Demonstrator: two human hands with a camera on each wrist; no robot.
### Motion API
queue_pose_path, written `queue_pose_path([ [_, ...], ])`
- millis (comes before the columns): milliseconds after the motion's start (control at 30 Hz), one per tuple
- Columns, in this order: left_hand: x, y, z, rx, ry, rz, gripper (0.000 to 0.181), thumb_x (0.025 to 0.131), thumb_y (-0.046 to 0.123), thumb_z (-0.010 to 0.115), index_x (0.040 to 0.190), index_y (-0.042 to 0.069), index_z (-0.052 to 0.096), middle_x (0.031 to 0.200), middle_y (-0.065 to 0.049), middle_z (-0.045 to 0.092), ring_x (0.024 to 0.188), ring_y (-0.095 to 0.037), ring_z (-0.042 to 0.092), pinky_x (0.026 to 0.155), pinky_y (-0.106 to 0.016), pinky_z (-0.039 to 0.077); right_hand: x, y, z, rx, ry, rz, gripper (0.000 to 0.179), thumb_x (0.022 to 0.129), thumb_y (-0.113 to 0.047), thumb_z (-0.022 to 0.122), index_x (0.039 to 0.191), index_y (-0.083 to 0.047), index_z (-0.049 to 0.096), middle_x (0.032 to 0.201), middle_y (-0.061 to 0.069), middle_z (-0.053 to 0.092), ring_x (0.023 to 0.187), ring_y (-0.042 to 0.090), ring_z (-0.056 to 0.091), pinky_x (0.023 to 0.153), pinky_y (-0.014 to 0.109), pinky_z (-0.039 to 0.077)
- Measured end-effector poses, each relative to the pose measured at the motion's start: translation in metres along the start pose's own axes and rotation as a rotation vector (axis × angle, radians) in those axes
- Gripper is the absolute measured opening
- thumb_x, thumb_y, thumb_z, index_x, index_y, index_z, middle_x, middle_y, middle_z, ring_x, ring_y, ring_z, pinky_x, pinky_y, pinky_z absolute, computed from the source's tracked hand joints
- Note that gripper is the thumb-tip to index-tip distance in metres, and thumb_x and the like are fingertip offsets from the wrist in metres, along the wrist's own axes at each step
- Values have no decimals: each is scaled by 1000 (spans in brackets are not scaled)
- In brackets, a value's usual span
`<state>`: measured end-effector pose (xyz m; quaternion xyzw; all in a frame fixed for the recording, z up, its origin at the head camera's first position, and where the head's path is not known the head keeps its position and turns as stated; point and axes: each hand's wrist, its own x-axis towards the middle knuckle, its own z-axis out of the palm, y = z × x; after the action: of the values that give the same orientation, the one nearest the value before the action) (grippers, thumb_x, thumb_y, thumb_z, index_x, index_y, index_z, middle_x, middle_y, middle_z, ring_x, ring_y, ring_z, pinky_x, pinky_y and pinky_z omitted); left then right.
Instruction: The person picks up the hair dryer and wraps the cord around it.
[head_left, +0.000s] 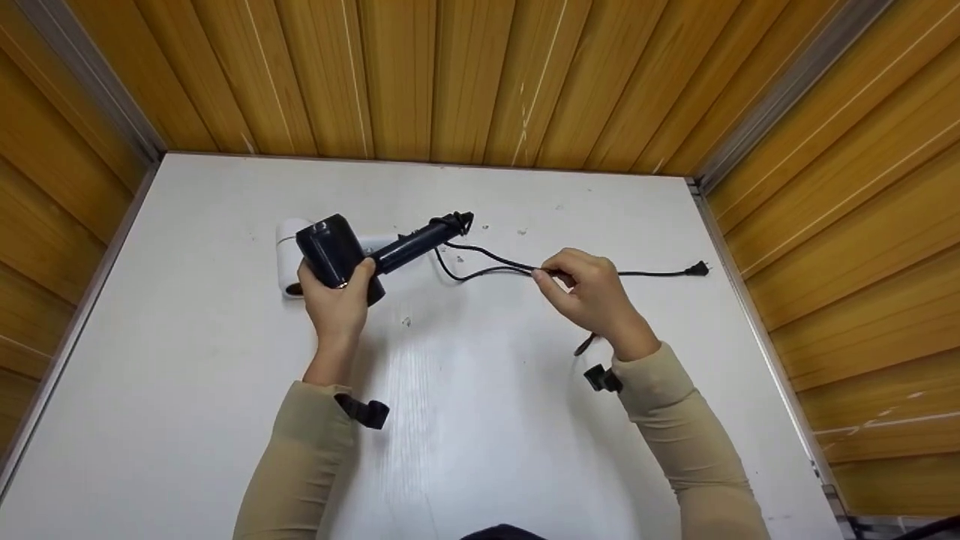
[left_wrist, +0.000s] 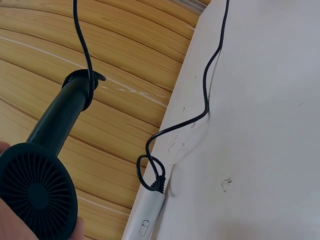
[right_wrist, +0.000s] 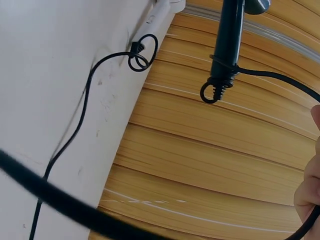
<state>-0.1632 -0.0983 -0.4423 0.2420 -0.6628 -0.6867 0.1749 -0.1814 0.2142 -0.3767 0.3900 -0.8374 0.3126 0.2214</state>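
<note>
A dark hair dryer [head_left: 330, 241] is raised over the table, its handle slanting up to the right. My left hand [head_left: 336, 306] grips its barrel, thumb on the near side; the round slotted end grille [left_wrist: 37, 195] shows in the left wrist view. The dryer's black cord [right_wrist: 270, 74] is looped around the handle's end and runs to my right hand [head_left: 592, 292], which pinches it between thumb and fingers. Behind the dark dryer lies a white hair dryer [head_left: 287, 255], partly hidden, its own black cord [left_wrist: 206, 90] trailing across the table.
A black plug [head_left: 698, 268] lies near the right edge of the white table [head_left: 480, 420]; which cord it ends cannot be told. Wood-patterned panels [head_left: 472, 82] wall the back and sides. A cord loop [head_left: 586, 345] hangs below the right hand.
</note>
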Motion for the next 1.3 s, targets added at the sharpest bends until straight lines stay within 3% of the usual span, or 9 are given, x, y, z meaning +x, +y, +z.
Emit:
queue_pose_path([
  [300,-3,0,-2,125,-98,31,85,76,25,74,145,10,26,119,-13,53,103,-23,52,91,-37,44,18,0,-14,-71,31,-47,6,86,-8,67,82,-5,65,65,3,54,55,12,42,51,20,33],
  [533,-5,4,-3,215,-195,-15,82,77,29,73,143,9,28,120,-14,52,108,-26,51,94,-39,42,25,5,-18,-106,59,-51,7,85,-10,68,84,-3,66,65,4,54,55,11,43,51,20,33],
  [800,-7,6,-1,249,-332,-54,82,76,27,72,143,6,29,125,-16,51,110,-28,51,99,-40,40,33,11,-18,-94,118,-73,7,85,-9,68,82,-2,66,63,4,53,56,8,40,52,17,29],
  [1300,-12,16,0,277,-546,-87,88,77,28,72,148,9,22,132,-16,47,114,-29,51,97,-43,44,47,24,-13,-56,143,-40,5,83,-7,69,82,-3,67,63,5,53,58,8,38,53,19,30],
])
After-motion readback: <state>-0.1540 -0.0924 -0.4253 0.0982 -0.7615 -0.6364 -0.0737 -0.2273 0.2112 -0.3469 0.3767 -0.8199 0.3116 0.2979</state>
